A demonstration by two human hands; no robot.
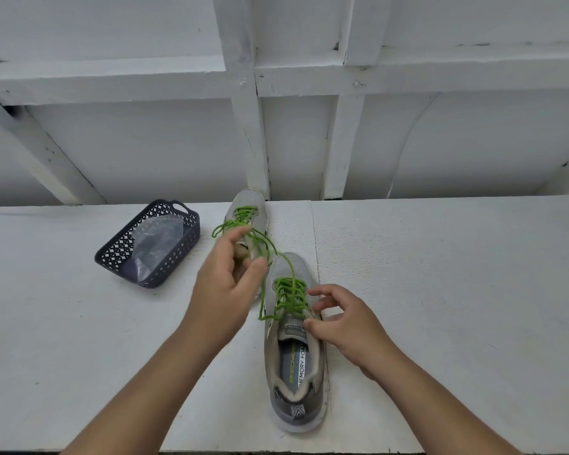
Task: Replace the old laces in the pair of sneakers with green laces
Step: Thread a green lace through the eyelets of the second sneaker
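Observation:
Two grey sneakers lie on the white table, both threaded with green laces. The near sneaker (296, 362) points away from me, its opening towards me. The far sneaker (248, 203) lies beyond it, partly hidden by my left hand (225, 287). That hand is raised over the table and holds a loose end of the near shoe's green lace (288, 295) between curled fingers and thumb, stretched up and left. My right hand (342, 326) pinches the lace at the near shoe's top right eyelet, thumb at the tongue's edge.
A dark blue perforated basket (191, 231) with a clear plastic bag (155, 238) inside stands at the left back of the table. A white boarded wall (309, 126) rises right behind the table. The table's front edge runs along the bottom of the view.

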